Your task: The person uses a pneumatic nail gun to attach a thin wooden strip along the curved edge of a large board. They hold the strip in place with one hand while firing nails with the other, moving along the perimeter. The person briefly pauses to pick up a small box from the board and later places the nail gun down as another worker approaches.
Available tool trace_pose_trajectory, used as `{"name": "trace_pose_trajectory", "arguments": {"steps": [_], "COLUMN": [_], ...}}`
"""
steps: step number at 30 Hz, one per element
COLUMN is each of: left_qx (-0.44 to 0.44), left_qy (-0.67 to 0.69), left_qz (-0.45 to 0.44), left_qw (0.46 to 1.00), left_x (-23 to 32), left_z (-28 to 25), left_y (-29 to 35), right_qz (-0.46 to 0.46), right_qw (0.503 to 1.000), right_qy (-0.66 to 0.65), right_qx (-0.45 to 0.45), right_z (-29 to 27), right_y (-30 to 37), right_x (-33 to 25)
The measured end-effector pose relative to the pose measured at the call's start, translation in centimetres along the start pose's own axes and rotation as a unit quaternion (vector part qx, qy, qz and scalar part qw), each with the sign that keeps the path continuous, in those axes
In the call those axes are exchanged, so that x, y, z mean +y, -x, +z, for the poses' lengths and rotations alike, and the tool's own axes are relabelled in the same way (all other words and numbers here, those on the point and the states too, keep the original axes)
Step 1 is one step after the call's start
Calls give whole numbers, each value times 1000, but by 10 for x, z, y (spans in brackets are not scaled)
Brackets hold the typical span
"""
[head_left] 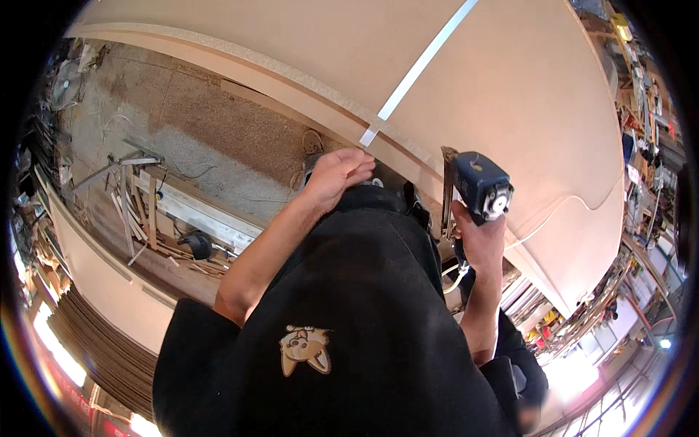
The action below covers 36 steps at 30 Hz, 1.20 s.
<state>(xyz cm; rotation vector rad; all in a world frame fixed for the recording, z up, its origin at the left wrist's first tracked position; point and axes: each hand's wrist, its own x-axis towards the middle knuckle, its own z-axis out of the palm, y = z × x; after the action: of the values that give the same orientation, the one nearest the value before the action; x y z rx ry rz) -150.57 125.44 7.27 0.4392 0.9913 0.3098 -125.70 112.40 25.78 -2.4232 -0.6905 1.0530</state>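
In my right hand [480, 237] is a dark blue nail gun [480, 182], its grip wrapped by my fingers and its narrow nose over the edge of a large tan board [539, 109]. A pale hose [460, 277] hangs under its grip. My left hand [338, 178] is in front of my waist, close to the board's near edge, with its fingers curled together; whatever is inside them, if anything, is hidden. A bright pale strip [426, 62] crosses the board, and a shorter piece shows on the lower ledge; I cannot tell whether it is tape or light.
Wood offcuts [138, 207] and a low frame lie left on the dusty concrete floor [196, 109]. Stacked sheets [95, 357] stand at the lower left. Cluttered shelves [648, 102] line the right. A person in dark clothing [524, 364] is at the lower right.
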Motion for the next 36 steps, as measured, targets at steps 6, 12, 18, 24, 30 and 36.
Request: {"name": "trace_pose_trajectory", "arguments": {"steps": [6,12,18,24,30,36], "left_qx": [329,174,9,-5,4,1], "left_qy": [-587,-741,-689,-694,-680,-672], "left_qz": [415,286,554,572,587,581], "left_qw": [613,583,468,436,440,459], "left_x": [49,105,155,148,145,144], "left_z": [-26,-43,-54,-74,-72,-73], "left_y": [4,2,-55,-81,-78,-76], "right_qz": [26,34,35,50,56,41], "right_qw": [999,999,998,997,997,999], "right_qy": [-22,-28,-48,-41,-26,-18], "right_qx": [-41,2,22,46,41,9], "right_z": [16,23,34,37,35,48], "right_y": [4,22,29,36,40,34], "right_x": [-1,-7,-1,-1,-6,-11]}}
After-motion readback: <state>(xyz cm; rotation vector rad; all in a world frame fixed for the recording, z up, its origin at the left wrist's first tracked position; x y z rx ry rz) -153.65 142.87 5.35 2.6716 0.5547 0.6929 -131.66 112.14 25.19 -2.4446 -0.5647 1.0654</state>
